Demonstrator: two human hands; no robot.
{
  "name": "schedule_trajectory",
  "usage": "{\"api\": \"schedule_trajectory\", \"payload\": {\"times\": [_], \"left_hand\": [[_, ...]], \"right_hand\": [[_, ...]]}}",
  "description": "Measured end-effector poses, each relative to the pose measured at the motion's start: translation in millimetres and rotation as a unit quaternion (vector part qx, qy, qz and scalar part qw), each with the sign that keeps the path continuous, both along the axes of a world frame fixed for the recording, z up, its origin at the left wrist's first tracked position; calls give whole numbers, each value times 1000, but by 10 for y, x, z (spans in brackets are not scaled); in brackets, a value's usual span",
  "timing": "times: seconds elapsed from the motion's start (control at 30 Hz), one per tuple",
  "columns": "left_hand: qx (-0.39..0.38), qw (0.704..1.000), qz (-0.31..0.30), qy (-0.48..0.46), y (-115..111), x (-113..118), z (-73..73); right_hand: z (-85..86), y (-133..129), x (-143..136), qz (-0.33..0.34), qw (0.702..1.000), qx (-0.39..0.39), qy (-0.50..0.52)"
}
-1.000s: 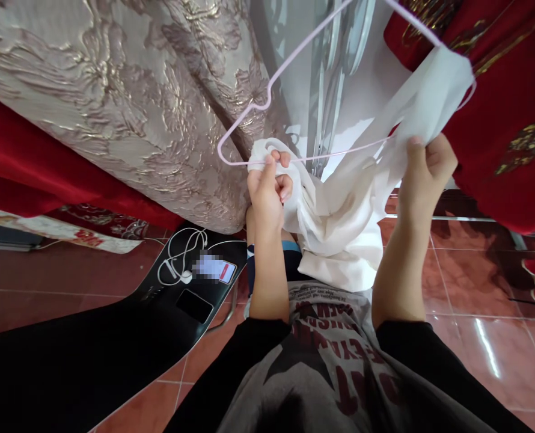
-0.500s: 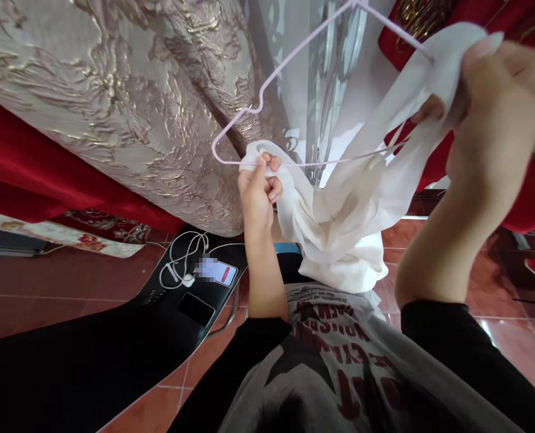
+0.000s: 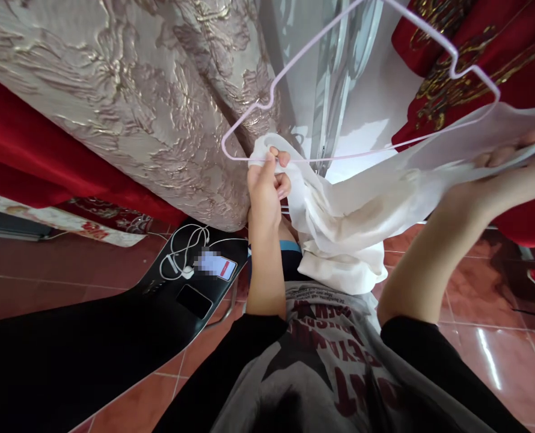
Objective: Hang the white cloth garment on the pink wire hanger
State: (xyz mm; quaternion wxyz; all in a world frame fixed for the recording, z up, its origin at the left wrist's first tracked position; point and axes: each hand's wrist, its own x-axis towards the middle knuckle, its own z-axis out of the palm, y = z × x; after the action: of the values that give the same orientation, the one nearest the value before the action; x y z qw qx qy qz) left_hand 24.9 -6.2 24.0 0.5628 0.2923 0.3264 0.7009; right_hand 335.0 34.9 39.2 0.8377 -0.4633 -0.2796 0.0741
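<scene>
My left hand (image 3: pixel 270 180) is closed at the lower left of a pale pink clothes hanger (image 3: pixel 339 157), pinching its bottom bar along with the edge of a thin white garment (image 3: pixel 366 210). At the far right, my right hand (image 3: pixel 504 165) grips the garment's other end, its fingers partly covered by the sheer cloth and the frame edge. The garment sags between both hands, its lower folds bunched near my lap. The hanger's right shoulder touches the stretched cloth, and its hook is out of view at the top.
On the left, a black bench (image 3: pixel 114 337) holds a lit phone (image 3: pixel 222 267), a dark phone (image 3: pixel 195 300) and white earphones (image 3: pixel 186 270). Shiny patterned cloth (image 3: pixel 127 108) hangs above. Red embroidered fabric (image 3: pixel 466 90) hangs on the right, over red floor tiles (image 3: pixel 484 288).
My right hand has moved right and down, pulling the garment wider past the hanger's right shoulder, now uncovered. My left hand and the hanger have shifted slightly right.
</scene>
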Motion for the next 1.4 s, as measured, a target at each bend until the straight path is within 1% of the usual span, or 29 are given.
{"api": "schedule_trajectory", "payload": {"times": [0.03,0.07,0.1,0.13,0.2,0.27,0.33,0.37,0.4,0.5,0.57,0.63,0.7,0.8,0.87,0.97,1.03,1.1,1.17,1.23,1.27,1.3,1.4], "left_hand": [[5,1000,0,-3,-6,24,-6],[12,1000,0,-9,-13,48,-11],[20,1000,-1,-14,-21,67,-14],[27,1000,-3,-16,-29,81,-12],[31,999,-3,-13,-44,93,2],[18,1000,5,1,-59,97,24],[-2,1000,12,15,-71,108,41],[-7,1000,12,20,-75,118,44],[-8,1000,11,23,-77,130,43],[14,1000,13,17,-72,143,16],[19,1000,10,14,-62,106,-19],[9,1000,1,30,-50,13,-62],[-3,998,1,57,-38,-139,-103],[-25,997,32,72,-18,-436,-115],[-29,996,61,59,-2,-623,-63],[14,992,100,69,34,-795,98],[55,985,124,104,63,-839,225],[91,973,152,147,84,-865,334],[124,958,185,180,86,-904,405],[147,947,200,204,67,-953,440],[154,946,195,210,54,-969,449],[157,948,177,215,44,-973,457],[149,958,88,230,63,-863,501]], "right_hand": [[-24,-60,-192,-16,999,39,17],[-46,-105,-396,-10,997,78,-7],[-68,-131,-595,26,993,106,-48],[-92,-137,-776,48,988,114,-89],[-138,-110,-1042,109,976,63,-180],[-166,-68,-1155,123,970,22,-209],[-171,-51,-1147,107,974,24,-197],[-171,-56,-1119,108,974,22,-199],[-174,-70,-1087,124,969,8,-215],[-228,-125,-1027,182,930,-88,-306],[-301,-143,-1037,183,913,-126,-343],[-376,-134,-1068,162,914,-122,-353],[-431,-107,-1098,150,916,-115,-353],[-475,-76,-1122,148,919,-118,-345],[-496,-78,-1130,159,919,-128,-338],[-527,-110,-1149,187,912,-147,-335],[-536,-138,-1160,190,913,-144,-330],[-530,-159,-1159,175,920,-128,-325],[-514,-169,-1141,161,925,-114,-324],[-501,-170,-1117,159,925,-108,-327],[-497,-170,-1110,162,924,-108,-329],[-494,-170,-1108,165,923,-109,-331],[-491,-181,-1144,196,919,-112,-325]]}}
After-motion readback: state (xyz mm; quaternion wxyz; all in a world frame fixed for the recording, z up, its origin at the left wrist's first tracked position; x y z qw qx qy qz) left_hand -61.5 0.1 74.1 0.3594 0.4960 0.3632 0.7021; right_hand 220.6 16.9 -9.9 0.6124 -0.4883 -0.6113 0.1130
